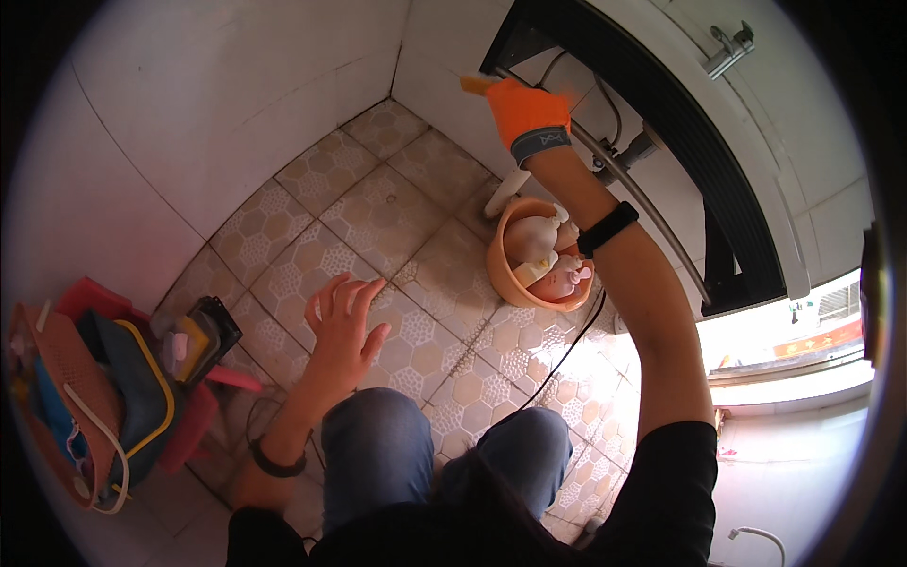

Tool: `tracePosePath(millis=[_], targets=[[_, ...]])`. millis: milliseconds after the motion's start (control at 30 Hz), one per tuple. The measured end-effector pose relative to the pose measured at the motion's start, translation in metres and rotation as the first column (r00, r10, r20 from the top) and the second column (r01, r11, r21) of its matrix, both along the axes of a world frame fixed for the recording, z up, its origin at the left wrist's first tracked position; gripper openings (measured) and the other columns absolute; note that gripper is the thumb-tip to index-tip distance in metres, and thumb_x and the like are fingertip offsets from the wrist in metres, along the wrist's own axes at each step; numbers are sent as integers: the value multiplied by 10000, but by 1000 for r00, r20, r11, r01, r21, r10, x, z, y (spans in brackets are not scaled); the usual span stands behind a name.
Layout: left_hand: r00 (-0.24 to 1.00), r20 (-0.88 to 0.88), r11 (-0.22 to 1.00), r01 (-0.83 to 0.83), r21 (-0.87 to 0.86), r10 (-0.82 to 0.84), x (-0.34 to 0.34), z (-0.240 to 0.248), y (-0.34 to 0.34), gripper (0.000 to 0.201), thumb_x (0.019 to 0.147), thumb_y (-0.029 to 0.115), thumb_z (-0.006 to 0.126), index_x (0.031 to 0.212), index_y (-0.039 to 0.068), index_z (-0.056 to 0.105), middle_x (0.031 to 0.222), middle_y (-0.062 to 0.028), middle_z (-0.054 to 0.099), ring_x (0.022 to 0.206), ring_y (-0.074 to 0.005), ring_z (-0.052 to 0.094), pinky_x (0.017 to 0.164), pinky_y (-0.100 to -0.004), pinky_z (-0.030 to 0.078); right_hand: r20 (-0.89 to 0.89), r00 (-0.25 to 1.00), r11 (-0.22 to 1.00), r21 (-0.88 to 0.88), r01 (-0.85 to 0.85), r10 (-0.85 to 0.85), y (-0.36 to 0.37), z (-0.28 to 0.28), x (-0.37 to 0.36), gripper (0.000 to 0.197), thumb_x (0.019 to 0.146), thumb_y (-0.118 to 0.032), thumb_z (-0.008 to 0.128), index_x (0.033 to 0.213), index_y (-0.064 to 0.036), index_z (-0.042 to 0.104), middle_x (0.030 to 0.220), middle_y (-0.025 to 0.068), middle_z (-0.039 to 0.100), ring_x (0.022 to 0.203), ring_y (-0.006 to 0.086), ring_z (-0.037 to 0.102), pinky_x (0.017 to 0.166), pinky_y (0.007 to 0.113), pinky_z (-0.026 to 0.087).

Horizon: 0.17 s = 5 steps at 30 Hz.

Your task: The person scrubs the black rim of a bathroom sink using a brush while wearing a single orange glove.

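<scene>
My right hand [529,111], in an orange glove with a grey cuff, is closed at the upper end of the metal bar [631,180] under the black frame [704,123]. A small yellow-brown piece [475,85] sticks out past its fingers; it may be a sponge, but blur hides its kind. Whether it touches the bar or the frame I cannot tell. My bare left hand [342,321] hangs above the tiled floor, fingers spread, holding nothing. Below my right forearm stands an orange tub [505,274] with several pale bottles [532,238] in it.
Pipes [642,146] and hoses run beneath the frame, with a tap [729,49] above. At the left, baskets and bags [66,387] crowd around a pink stool [194,425]. A black cable [562,359] crosses the floor. White tiled walls [236,104] meet at the far corner.
</scene>
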<state>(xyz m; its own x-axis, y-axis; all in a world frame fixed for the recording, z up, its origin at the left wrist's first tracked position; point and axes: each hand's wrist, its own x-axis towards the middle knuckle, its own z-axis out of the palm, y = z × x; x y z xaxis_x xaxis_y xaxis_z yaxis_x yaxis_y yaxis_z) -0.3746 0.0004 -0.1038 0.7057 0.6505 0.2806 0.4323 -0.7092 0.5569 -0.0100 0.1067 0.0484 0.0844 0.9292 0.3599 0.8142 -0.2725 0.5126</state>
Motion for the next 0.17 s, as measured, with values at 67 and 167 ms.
tracePosePath(millis=[67,167], targets=[[1000,-7,1000,1,-3,-1,-1,2,3,596,1038,265,655,1575,117,444,1501,-139,485,1490,-370,351,1210,-605,181,-34,999,999,32,-13,14,4,8,5,268,984,-207,644,1156,-14,714,830,132,783,762,304,788,604,507,606],[1000,-3,1000,-12,0,12,-4,-1,0,599,1040,271,655,1578,123,440,1513,-135,480,1492,-372,347,1211,-609,182,-72,997,997,77,21,-16,2,2,2,256,959,-192,681,1186,-82,727,876,112,797,782,310,793,672,513,621]])
